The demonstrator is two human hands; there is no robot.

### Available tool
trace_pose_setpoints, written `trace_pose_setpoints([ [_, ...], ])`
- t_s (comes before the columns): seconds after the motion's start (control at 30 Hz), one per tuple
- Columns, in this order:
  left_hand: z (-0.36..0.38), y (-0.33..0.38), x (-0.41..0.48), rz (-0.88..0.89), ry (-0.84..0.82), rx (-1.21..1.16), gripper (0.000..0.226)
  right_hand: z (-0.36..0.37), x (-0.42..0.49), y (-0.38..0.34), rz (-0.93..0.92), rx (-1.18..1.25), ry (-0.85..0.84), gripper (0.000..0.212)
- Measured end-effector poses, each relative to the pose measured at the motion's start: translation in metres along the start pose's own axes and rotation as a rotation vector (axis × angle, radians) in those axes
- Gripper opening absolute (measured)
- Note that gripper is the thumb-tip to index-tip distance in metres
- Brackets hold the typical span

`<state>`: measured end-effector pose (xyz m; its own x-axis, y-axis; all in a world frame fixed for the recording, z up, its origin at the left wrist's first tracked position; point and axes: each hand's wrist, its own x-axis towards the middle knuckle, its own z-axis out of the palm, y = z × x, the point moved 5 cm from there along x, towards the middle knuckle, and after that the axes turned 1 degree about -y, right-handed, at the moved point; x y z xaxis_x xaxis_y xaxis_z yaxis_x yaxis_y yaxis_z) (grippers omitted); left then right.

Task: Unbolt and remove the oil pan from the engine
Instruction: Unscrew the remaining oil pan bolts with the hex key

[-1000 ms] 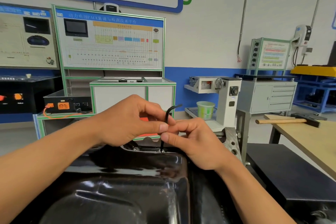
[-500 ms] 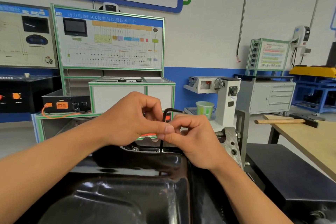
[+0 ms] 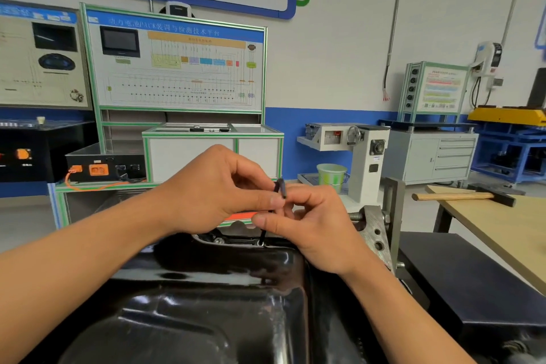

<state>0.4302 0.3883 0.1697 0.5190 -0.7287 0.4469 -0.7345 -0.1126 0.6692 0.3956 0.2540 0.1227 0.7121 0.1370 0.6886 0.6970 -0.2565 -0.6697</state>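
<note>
**Head view.** Half a second ago the short arm of the key pointed to the right. Now it points toward the camera and looks shortened. One second ago it pointed up and to the right. Both hands stay at almost the same place, above the far edge of the pan.

The long axis of the key stands almost upright, with the top a little more to the right than the foot. Its lower tip sits in a bolt on the far rim of the pan, toward the right corner. The bend is at the top, between the two hands.

The left hand pinches the shaft of the key between thumb and forefinger. Its grip is narrow and the other fingers are curled. The right hand holds the same shaft just below, with the thumb on the near side and the fingers curled behind. Its grip is also narrow. The two thumbs are very near each other.

The pan is black and glossy and fills the lower middle of the view. To the right, a hammer lies at the far edge of a wooden surface.
</note>
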Motion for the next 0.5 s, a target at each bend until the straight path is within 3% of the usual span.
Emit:
trace_pose_setpoints([
  [0.13,0.000,-0.002,0.001,0.007,0.053,-0.021,0.015,-0.001,0.001,0.003,0.005,-0.014,0.044,0.032],
  [0.3,-0.001,-0.005,0.000,-0.030,0.015,-0.023,0.023,0.002,-0.001,0.006,0.003,-0.009,-0.007,0.012],
  [0.5,-0.001,-0.005,-0.003,-0.059,-0.053,-0.064,0.024,0.000,-0.004,0.011,0.067,0.033,-0.076,0.016],
])
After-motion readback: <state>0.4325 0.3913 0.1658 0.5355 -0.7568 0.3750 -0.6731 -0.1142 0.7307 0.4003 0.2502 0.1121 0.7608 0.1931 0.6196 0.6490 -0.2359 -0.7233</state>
